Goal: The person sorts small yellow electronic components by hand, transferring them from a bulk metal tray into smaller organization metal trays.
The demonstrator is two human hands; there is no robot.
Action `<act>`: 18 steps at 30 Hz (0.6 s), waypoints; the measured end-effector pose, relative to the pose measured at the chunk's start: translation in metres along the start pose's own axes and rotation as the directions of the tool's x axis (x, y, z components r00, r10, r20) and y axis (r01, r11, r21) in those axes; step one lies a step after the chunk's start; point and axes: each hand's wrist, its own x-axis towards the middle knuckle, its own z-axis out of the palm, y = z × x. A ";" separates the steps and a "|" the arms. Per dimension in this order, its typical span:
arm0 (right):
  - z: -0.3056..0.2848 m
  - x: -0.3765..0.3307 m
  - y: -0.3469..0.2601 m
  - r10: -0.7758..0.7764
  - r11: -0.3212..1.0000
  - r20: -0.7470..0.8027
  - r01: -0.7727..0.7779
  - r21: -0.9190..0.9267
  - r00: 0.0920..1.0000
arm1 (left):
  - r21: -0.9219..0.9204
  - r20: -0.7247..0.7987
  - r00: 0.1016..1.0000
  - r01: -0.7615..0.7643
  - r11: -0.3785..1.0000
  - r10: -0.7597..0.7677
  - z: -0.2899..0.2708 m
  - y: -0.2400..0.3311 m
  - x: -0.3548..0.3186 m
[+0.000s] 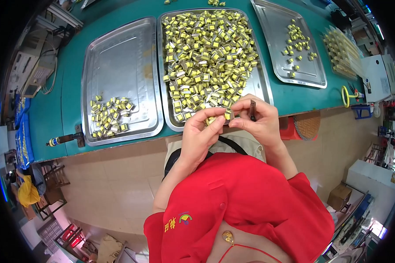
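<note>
Just over the near edge of the middle metal tray (pixel 173 125), both hands meet at one small yellow-taped transformer (pixel 228 115). My left hand (pixel 202 136) pinches it between thumb and fingers, and more yellow shows behind that thumb. The fingertips of my right hand (pixel 262 122) press at the same piece from the other side. A narrow dark tool (pixel 253 109), perhaps a blade, stands up from between my right fingers; its lower end is hidden. A deep heap of similar transformers (pixel 210 52) fills most of the middle tray.
The left tray (pixel 118 52) holds a small pile of transformers (pixel 111 116) at its near end. More lie scattered in the right tray (pixel 272 35). A clamp-like tool (pixel 66 139) sits at the bench's left edge. Yellow tape roll (pixel 346 96) and plastic trays (pixel 341 50) are at right.
</note>
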 end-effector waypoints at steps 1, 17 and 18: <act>0.001 0.001 0.000 -0.038 0.998 0.003 0.038 -0.041 0.999 | -0.040 0.023 1.000 0.007 0.999 -0.006 -0.001 0.001 0.000; 0.003 0.000 0.002 0.007 1.000 0.011 -0.007 0.028 1.000 | -0.187 0.109 0.990 0.107 0.976 -0.088 -0.004 0.002 0.001; 0.004 0.001 0.002 0.018 1.000 0.007 -0.018 0.023 1.000 | -0.164 0.082 0.994 0.091 0.982 -0.078 -0.004 0.001 0.000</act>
